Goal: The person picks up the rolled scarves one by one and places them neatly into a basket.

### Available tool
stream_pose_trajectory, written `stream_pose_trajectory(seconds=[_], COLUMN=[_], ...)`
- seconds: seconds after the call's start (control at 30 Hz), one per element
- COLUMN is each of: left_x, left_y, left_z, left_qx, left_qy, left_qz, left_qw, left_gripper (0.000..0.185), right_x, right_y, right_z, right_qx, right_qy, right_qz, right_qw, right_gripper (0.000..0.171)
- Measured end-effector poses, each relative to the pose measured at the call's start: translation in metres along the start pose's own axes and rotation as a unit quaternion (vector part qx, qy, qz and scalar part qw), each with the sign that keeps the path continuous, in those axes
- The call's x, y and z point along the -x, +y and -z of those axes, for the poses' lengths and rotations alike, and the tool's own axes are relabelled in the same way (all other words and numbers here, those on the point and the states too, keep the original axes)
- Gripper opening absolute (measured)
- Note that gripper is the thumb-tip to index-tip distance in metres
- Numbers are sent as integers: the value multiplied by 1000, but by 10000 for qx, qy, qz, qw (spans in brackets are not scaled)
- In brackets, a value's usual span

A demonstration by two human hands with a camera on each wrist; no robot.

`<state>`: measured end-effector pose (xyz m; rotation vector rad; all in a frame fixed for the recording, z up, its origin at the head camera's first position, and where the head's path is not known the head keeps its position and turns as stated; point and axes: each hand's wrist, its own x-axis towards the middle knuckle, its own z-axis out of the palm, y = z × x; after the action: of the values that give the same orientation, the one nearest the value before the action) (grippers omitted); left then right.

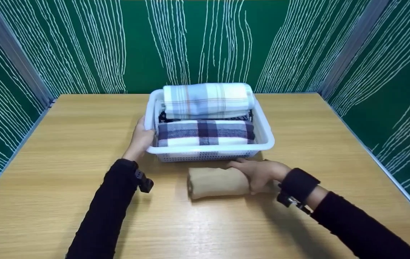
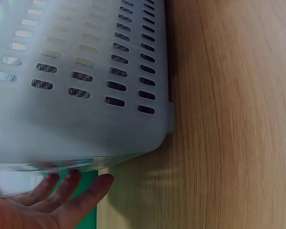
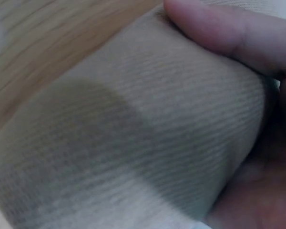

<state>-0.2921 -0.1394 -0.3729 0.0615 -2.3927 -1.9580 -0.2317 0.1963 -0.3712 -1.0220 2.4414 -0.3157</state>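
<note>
Beige rolled cloth (image 1: 217, 182): ribbed knit, lying on its side at lower centre of frame. White perforated basket (image 1: 264, 133): just behind it, centre frame, packed with folded plaid cloths.

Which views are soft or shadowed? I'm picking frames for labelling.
Head view: sharp, even light, soft shadows under both arms. Left wrist view: basket wall blurred, table grain smeared. Right wrist view: beige roll fills the frame, with a dark shadow patch; thumb soft.

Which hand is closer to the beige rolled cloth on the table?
Right. The right hand grips the beige rolled cloth at its right end; the left hand rests against the white basket, apart from the cloth.
</note>
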Motion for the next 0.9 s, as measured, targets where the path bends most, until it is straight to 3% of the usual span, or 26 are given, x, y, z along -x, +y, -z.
stream_pose_trajectory(seconds=[0.23,0.5,0.77,0.9], left_x=[0,1,-1,-1], left_y=[1,2,1,-1], left_z=[-1,-2,-1,1], left_qx=[3,-19,44,289], left_qy=[-39,-18,-19,96], left_qz=[107,186,125,327], left_qw=[9999,9998,9999,9990], left_gripper=[69,68,67,58], right_x=[-20,-31,-27,-24], right_y=[-21,-33,-34,-30], right_z=[0,-2,-2,-3], right_qx=[301,427,537,510], right_qy=[-194,-282,74,153], right_qz=[-339,-275,-90,-178], right_qw=[9988,9983,9985,9984], right_gripper=[95,95,94,94])
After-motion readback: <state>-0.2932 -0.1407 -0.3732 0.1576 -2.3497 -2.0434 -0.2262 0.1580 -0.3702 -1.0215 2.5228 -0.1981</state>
